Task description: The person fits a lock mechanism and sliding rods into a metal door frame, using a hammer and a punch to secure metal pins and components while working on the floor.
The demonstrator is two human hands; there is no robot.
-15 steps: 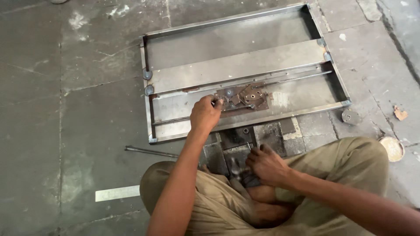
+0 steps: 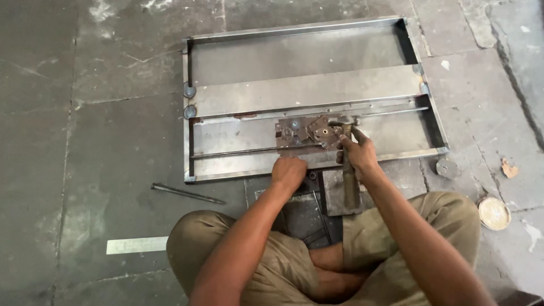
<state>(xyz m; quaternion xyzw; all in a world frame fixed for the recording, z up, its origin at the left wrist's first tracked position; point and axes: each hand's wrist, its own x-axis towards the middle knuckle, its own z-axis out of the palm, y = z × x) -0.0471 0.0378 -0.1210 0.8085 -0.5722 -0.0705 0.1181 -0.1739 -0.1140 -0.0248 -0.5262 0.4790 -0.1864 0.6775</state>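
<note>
A rectangular metal frame (image 2: 187,113) lies flat on the stone floor in front of me, with a wide flat plate (image 2: 306,90) across its middle. A rusty lock mechanism (image 2: 306,131) sits on the lower panel, with thin rods running left and right from it. My right hand (image 2: 356,156) grips a hammer (image 2: 348,181) by its handle, the hammer head resting at the right side of the lock mechanism. My left hand (image 2: 289,171) rests closed on the frame's near edge, just below the mechanism; whether it holds anything is hidden.
A long thin metal rod (image 2: 187,194) and a flat metal strip (image 2: 137,245) lie on the floor to my left. A small round metal disc (image 2: 446,168) and a round lid (image 2: 494,212) lie to the right. Dark metal blocks (image 2: 306,218) sit between my knees.
My right hand came up from my lap with the hammer to the lock mechanism. My left hand drew back from the mechanism to the frame's near edge.
</note>
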